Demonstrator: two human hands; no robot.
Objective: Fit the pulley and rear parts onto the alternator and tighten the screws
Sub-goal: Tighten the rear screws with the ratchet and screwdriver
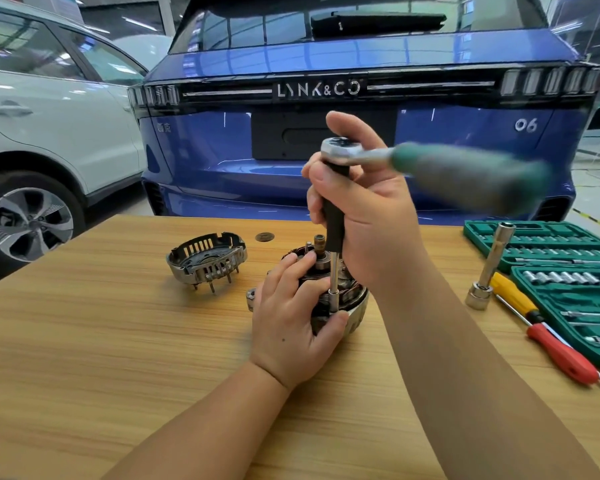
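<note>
From the head view, the alternator (340, 299) sits on the wooden counter (118, 341) just below the middle of the frame, shaft end up, with its copper windings showing. The left hand (291, 320) wraps over its near side, fingers curled on the top and thumb pressed against the rim, holding it steady. The right hand (364, 216) is above it, a little right of centre, fingers closed round the black grip of an extension bar (335, 244) that stands nearly upright. The bar's lower tip meets a point on the alternator's rim, right beside the left thumb; I take it to be on a screw, though the screw head itself is hidden. On top of the bar sits a ratchet (430, 164), its green handle sticking out toward the right edge and blurred, so it seems to be swinging.

What matters for the turn is that the bar's long axis runs straight down from the right hand into the alternator, with the left hand directly underneath and closest to the contact point. If the bar leans, I would expect the socket to slip off.

The rear cover (207, 259) lies apart on the counter, left of centre, not yet fitted. A green socket set (568, 282) and two screwdrivers (541, 327) lie at the right edge.
</note>
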